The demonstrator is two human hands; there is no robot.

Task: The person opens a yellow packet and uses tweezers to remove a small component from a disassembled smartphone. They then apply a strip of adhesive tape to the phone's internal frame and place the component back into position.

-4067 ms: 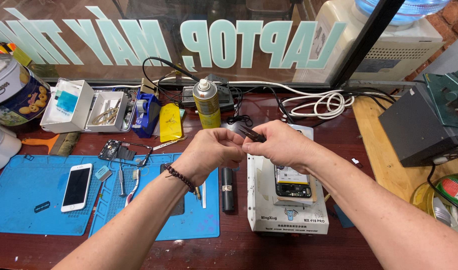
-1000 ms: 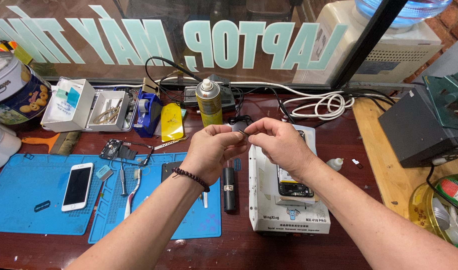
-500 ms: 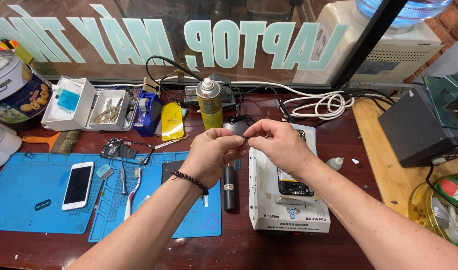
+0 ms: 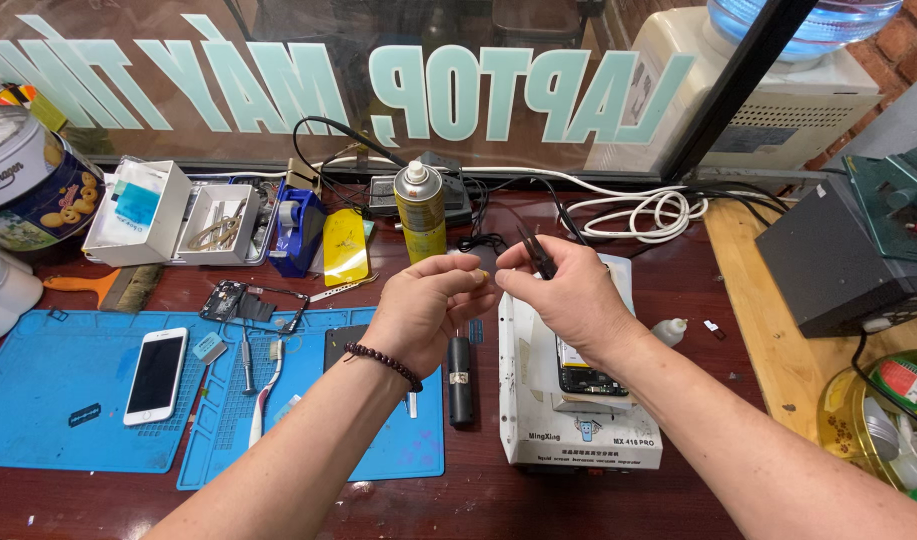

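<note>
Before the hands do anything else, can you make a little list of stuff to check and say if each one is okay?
1. Right hand has a firm hold on the black tweezers: ok, they stick up from between its fingers.
2. Left hand pinches something small at its fingertips: cannot tell, the piece is too tiny to make out.
3. Opened phone lies flat on the white machine under the hands: ok.
4. Spray can stands upright, clear of the hands: ok.
5. White phone rests on the blue mat, away from the work: ok.
</note>
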